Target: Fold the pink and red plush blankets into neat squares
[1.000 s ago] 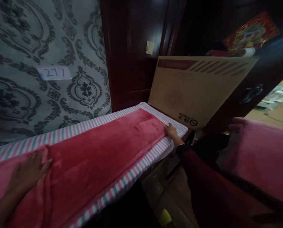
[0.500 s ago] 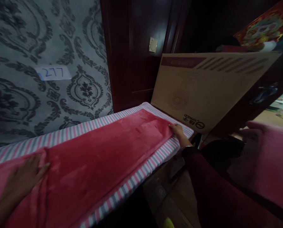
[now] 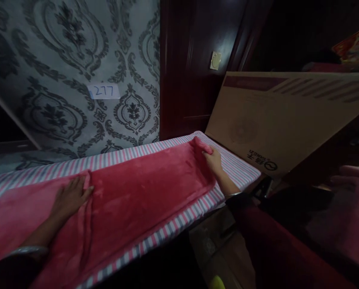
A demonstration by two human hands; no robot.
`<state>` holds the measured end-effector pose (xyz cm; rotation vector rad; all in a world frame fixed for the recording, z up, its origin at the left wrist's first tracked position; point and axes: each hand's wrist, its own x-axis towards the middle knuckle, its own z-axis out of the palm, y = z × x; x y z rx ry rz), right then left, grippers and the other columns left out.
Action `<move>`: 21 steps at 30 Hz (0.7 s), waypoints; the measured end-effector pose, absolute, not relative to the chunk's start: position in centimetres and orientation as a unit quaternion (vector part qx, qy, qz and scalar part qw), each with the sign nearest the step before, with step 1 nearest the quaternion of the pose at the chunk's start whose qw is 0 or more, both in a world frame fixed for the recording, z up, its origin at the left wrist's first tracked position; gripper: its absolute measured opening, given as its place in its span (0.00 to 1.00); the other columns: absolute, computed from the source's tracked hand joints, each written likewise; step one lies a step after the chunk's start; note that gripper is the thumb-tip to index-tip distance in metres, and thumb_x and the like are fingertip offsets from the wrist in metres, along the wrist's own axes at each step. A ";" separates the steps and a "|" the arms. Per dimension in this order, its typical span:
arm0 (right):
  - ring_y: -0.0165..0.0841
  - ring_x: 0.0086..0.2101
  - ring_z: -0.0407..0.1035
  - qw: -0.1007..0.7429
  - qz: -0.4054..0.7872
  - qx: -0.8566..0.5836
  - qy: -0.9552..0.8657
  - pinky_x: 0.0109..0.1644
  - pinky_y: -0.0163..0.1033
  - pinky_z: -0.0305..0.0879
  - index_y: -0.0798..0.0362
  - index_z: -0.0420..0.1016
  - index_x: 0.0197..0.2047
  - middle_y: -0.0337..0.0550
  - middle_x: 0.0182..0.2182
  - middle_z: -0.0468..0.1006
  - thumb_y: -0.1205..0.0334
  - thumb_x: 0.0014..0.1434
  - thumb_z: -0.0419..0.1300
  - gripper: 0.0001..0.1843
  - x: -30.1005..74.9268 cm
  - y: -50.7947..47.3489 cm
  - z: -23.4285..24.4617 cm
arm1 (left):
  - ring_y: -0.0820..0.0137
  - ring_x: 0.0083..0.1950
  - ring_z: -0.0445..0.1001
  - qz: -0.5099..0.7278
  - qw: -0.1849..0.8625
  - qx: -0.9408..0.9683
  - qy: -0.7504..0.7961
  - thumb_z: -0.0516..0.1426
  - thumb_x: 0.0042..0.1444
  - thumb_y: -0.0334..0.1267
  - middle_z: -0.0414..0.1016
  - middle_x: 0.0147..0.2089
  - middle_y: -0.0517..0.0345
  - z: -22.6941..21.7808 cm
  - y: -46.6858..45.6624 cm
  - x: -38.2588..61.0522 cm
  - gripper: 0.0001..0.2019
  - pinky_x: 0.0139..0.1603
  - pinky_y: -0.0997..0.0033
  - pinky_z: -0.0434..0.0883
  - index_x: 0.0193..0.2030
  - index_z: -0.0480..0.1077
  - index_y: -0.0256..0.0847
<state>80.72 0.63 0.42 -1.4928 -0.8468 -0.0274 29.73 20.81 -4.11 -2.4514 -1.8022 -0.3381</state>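
A red fleece blanket lies stretched along a striped pink, grey and white mattress. My left hand rests flat on the blanket near its left part, fingers spread. My right hand is at the blanket's far right end, fingers closed on the fabric's edge, which is bunched up and lifted there. A bracelet shows on each wrist.
A large cardboard box leans just beyond the mattress end. Patterned grey wallpaper with a label reading 277 backs the bed. A dark wooden door stands behind. More pink fabric lies at the right.
My right hand has shifted from the blanket's end corner further up its edge and gathered the fabric there. The camera has turned left, so both hands sit further right in view.
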 end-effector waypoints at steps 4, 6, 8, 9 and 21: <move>0.40 0.45 0.75 0.567 0.028 -0.591 -0.573 0.52 0.43 0.70 0.52 0.78 0.48 0.43 0.44 0.83 0.64 0.51 0.56 0.21 72.6 -0.3 0.1 | 0.56 0.75 0.58 -0.157 0.051 -0.806 -0.569 0.46 0.65 0.47 0.65 0.72 0.48 -1.5 19.7 31.6 0.26 0.71 0.47 0.59 0.67 0.64 0.43; 0.41 0.49 0.76 0.503 0.057 -0.582 -0.636 0.55 0.45 0.70 0.51 0.77 0.53 0.44 0.48 0.83 0.68 0.49 0.55 0.27 69.5 -1.5 -1.5 | 0.55 0.74 0.60 -0.209 0.002 -0.815 -0.540 0.51 0.62 0.46 0.68 0.69 0.48 -0.1 19.0 33.8 0.23 0.72 0.52 0.60 0.61 0.69 0.41; 0.42 0.52 0.75 0.448 0.082 -0.574 -0.680 0.57 0.47 0.70 0.51 0.76 0.57 0.46 0.52 0.82 0.71 0.46 0.55 0.33 67.4 -2.6 -3.3 | 0.54 0.64 0.72 -0.247 -0.172 -0.791 -0.533 0.55 0.59 0.44 0.77 0.58 0.46 0.9 18.3 37.0 0.19 0.64 0.58 0.69 0.54 0.73 0.40; 0.42 0.53 0.75 0.428 0.093 -0.571 -0.695 0.58 0.48 0.70 0.51 0.75 0.58 0.47 0.53 0.81 0.72 0.46 0.55 0.34 66.7 -3.1 -4.2 | 0.55 0.56 0.78 -0.250 -0.305 -0.743 -0.540 0.56 0.59 0.43 0.80 0.51 0.47 1.1 18.0 38.7 0.17 0.58 0.59 0.74 0.53 0.73 0.39; 0.48 0.65 0.62 0.326 0.029 -0.616 -0.717 0.68 0.63 0.58 0.51 0.72 0.65 0.50 0.62 0.74 0.77 0.40 0.54 0.46 66.1 -5.6 -7.9 | 0.65 0.40 0.80 -0.295 -0.595 -0.566 -0.488 0.58 0.63 0.37 0.79 0.44 0.50 -1.5 18.6 51.6 0.17 0.41 0.65 0.78 0.57 0.70 0.37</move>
